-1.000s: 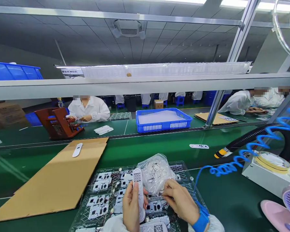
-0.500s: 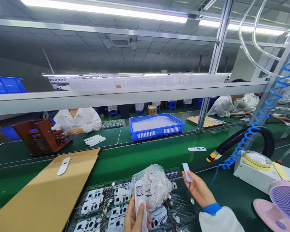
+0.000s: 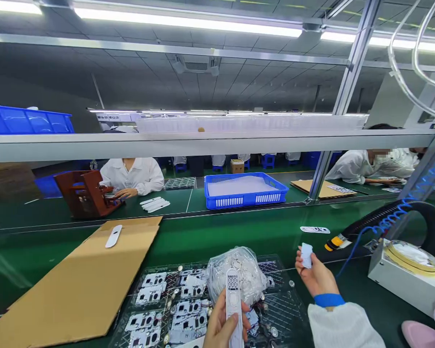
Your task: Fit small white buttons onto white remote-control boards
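Note:
My left hand [image 3: 222, 328] is closed around a long white remote-control shell [image 3: 233, 302], held upright at the bottom centre. Out to the right, my right hand [image 3: 313, 275] pinches a small white flat piece [image 3: 306, 254] above the green bench. Between the hands lies a clear plastic bag of small white parts [image 3: 239, 270] on a clear tray [image 3: 278, 309] holding several small circuit boards [image 3: 154, 279].
A cardboard sheet [image 3: 83, 280] with a white cover [image 3: 113, 236] lies left. On the belt are another white part [image 3: 314, 229] and a blue basket [image 3: 245, 188]. A grey box with a tape roll [image 3: 409, 266] and a black hose [image 3: 394, 217] stand right. Workers in white coats sit across.
My right hand left the remote, lifted a small white piece and swung out to the right. My left hand kept the remote upright, and the view shifted slightly.

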`<state>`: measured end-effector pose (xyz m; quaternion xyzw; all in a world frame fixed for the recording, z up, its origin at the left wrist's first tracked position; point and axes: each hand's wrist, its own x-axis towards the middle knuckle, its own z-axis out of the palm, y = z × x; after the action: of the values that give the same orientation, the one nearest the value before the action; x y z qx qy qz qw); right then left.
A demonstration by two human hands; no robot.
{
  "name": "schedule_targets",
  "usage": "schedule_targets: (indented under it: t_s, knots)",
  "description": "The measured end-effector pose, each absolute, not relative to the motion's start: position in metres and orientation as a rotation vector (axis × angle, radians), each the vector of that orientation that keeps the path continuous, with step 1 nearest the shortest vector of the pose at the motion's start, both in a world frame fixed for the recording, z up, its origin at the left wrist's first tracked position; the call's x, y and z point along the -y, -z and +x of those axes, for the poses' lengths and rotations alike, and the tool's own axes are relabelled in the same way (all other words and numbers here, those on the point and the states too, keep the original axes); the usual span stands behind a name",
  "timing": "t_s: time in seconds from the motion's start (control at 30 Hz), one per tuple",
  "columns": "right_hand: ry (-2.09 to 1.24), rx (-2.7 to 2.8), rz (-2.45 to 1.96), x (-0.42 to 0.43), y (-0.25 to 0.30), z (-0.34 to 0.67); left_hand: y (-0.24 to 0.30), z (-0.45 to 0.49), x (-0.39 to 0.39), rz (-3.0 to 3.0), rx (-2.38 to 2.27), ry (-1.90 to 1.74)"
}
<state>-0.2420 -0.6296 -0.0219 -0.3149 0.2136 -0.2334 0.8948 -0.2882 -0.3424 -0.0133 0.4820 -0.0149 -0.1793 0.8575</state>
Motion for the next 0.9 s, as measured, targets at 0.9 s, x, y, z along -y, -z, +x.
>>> schedule_targets:
  t_s: [0.9]
  knots:
    - [0.16, -0.102, -1.329, 0.477, 0.005, -0.287, 0.032, -0.289, 0.338, 0.944, 0.1, 0.55]
